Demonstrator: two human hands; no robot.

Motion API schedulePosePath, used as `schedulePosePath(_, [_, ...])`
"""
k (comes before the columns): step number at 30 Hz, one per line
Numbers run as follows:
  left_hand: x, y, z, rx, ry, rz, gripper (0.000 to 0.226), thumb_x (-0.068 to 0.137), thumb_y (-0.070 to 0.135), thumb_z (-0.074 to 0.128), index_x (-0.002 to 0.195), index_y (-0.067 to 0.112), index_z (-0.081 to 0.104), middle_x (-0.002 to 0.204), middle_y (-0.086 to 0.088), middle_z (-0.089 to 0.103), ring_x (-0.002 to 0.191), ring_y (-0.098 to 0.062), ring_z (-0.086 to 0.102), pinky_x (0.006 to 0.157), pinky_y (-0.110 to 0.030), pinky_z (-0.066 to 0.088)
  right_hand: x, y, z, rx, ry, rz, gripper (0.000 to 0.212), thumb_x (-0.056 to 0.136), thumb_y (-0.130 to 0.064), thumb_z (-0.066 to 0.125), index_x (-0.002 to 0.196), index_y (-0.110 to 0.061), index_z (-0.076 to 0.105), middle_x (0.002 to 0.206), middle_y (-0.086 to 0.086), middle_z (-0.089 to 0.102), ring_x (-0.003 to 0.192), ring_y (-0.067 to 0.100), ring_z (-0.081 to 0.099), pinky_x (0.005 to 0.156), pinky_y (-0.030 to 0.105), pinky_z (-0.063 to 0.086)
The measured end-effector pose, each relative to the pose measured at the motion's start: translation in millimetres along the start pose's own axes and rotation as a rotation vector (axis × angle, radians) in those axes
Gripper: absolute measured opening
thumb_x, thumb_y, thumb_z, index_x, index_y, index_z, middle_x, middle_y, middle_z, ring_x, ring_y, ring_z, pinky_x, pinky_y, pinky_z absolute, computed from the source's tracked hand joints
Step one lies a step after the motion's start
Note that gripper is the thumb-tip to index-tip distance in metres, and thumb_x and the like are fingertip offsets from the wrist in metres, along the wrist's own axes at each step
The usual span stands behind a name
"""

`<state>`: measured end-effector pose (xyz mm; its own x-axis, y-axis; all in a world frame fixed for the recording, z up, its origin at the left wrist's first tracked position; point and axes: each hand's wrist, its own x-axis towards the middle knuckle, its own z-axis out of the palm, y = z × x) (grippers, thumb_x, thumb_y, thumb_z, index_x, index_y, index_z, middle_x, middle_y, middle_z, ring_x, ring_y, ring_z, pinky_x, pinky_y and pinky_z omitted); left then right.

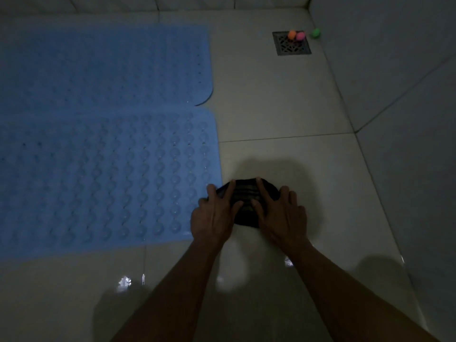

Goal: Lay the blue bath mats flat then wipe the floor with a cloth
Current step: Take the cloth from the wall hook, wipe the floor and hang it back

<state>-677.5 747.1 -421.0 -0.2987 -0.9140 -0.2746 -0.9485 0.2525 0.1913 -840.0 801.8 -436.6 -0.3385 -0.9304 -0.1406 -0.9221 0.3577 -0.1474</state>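
Two blue bath mats lie flat side by side on the pale tiled floor (283,107): the far mat (103,67) and the near mat (106,176), both covered in round bumps. A dark striped cloth (245,193) is bunched on the floor just right of the near mat's right edge. My left hand (214,215) and my right hand (278,213) both press down on the cloth with fingers spread, the left hand's outer fingers touching the mat's edge.
A square metal floor drain (292,46) sits at the far right, with an orange ball (292,34) and a pink ball (300,36) on it and a green ball (315,33) beside it. A tiled wall (407,95) rises on the right. Wet glare marks the near floor.
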Motion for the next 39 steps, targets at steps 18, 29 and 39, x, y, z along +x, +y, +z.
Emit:
schedulePosePath(18, [-117,8,31,0.008,0.018,-0.296,0.063,0.097,0.068,0.024,0.154,0.046,0.007,0.137,-0.009,0.033,0.102,-0.031,0.056,0.066,-0.038,0.048,-71,8,9,0.011,-0.039,-0.253,0.060,0.094,-0.059,0.032,0.151,-0.044,0.022,0.109,0.010,0.050,0.097,0.030,0.046,0.071,0.041,0.040])
schedulePosePath(29, [-174,-8,46,-0.076,0.060,-0.442,0.067,0.095,0.072,0.027,0.154,0.047,0.010,0.135,-0.006,0.034,0.101,-0.031,0.056,0.063,-0.036,0.044,-97,-5,4,-0.038,-0.073,-0.541,0.061,0.094,-0.056,0.043,0.151,-0.040,0.030,0.107,0.010,0.054,0.095,0.031,0.053,0.066,0.038,0.047])
schedulePosePath(39, [-204,-54,39,-0.156,0.139,-0.626,0.062,0.097,0.067,0.022,0.154,0.045,0.012,0.135,-0.006,0.035,0.101,-0.029,0.055,0.069,-0.038,0.046,-87,-69,4,-0.104,0.001,-0.876,0.055,0.092,-0.047,0.058,0.143,-0.030,0.050,0.104,0.014,0.058,0.088,0.033,0.058,0.047,0.034,0.044])
